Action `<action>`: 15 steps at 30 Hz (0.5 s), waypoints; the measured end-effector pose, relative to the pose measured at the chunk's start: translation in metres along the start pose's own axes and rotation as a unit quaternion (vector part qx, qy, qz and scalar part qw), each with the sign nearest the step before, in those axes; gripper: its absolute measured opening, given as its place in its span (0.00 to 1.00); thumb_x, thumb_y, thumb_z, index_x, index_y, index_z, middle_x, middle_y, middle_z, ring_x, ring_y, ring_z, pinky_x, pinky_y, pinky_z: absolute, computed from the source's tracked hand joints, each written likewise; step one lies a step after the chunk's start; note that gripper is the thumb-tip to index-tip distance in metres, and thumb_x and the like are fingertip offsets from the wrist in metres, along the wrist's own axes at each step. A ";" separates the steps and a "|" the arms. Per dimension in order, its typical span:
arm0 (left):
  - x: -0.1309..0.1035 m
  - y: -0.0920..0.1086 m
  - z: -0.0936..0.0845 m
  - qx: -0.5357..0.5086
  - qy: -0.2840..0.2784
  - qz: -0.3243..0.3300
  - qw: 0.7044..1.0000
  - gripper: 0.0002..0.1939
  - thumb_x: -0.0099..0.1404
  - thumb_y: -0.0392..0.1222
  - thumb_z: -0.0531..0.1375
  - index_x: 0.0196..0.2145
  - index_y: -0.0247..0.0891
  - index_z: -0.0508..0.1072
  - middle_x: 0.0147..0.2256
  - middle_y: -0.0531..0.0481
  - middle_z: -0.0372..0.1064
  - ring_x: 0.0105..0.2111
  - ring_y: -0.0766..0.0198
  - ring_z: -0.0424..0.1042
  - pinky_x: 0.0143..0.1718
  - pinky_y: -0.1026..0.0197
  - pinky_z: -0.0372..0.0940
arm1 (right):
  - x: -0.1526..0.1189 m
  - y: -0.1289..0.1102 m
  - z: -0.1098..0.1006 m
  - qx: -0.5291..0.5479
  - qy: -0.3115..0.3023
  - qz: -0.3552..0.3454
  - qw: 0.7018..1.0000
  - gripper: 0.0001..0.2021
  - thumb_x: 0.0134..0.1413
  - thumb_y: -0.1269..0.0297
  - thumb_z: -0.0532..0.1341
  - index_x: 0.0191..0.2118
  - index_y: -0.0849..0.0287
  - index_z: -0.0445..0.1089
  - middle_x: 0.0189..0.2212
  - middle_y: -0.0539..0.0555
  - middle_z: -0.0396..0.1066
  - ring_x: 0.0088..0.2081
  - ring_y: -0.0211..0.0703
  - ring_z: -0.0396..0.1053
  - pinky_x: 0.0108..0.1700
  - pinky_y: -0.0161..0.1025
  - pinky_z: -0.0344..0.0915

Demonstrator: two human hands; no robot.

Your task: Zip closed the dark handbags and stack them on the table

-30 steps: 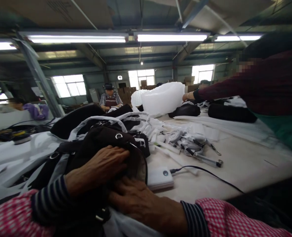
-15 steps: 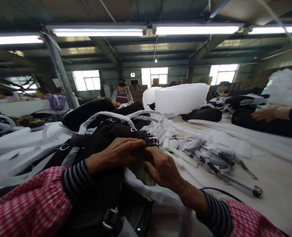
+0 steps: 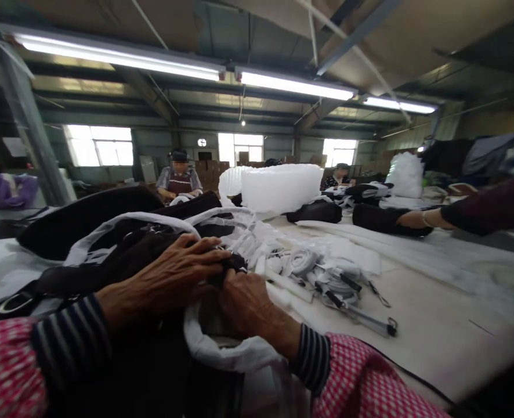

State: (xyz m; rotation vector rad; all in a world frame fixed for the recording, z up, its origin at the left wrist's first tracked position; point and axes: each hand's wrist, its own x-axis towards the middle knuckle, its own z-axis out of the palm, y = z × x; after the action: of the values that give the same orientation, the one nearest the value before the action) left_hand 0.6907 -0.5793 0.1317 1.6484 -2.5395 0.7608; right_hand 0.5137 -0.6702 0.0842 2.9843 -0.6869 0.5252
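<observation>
A black bag [image 3: 139,348] lies in front of me, its metal fittings partly showing near the top. My left hand [image 3: 174,273] rests over its upper edge, fingers bent across the dark fabric and thumb hidden. Close beside it, my right hand [image 3: 250,305] is closed on the same edge, with its fingertips out of sight. A bag handle wrapped in white material [image 3: 239,354] loops out below the right hand. Another white-wrapped handle [image 3: 122,220] arches up behind the left hand.
Coiled grey straps [image 3: 339,284] with metal clips lie right of the bag on the pale table [image 3: 435,325]. Behind stands a large white foam-like bundle [image 3: 281,188]. At the right, a co-worker's hand [image 3: 411,219] touches a black roll [image 3: 379,217]. A dark cord [image 3: 413,374] crosses the table's near edge.
The view has swung to the right. My left hand's fingers have spread further over the bag's edge, and my right hand has closed more tightly. The co-worker's arm reaches further into view.
</observation>
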 end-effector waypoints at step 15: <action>0.001 0.015 0.027 -0.029 0.024 -0.138 0.990 0.21 0.71 0.36 0.55 0.60 0.44 0.73 0.69 0.48 0.61 0.68 0.45 0.59 0.54 0.42 0.63 | -0.023 0.017 0.004 -0.012 -0.036 -0.103 0.994 0.09 0.62 0.72 0.56 0.46 0.63 0.68 0.36 0.59 0.78 0.32 0.46 0.74 0.29 0.38 0.57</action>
State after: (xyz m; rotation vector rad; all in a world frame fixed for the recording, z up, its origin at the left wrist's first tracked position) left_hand 0.6838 -0.5858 0.1021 1.8839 -2.2121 0.6849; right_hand 0.4884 -0.6767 0.0726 3.0150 -0.3778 0.3956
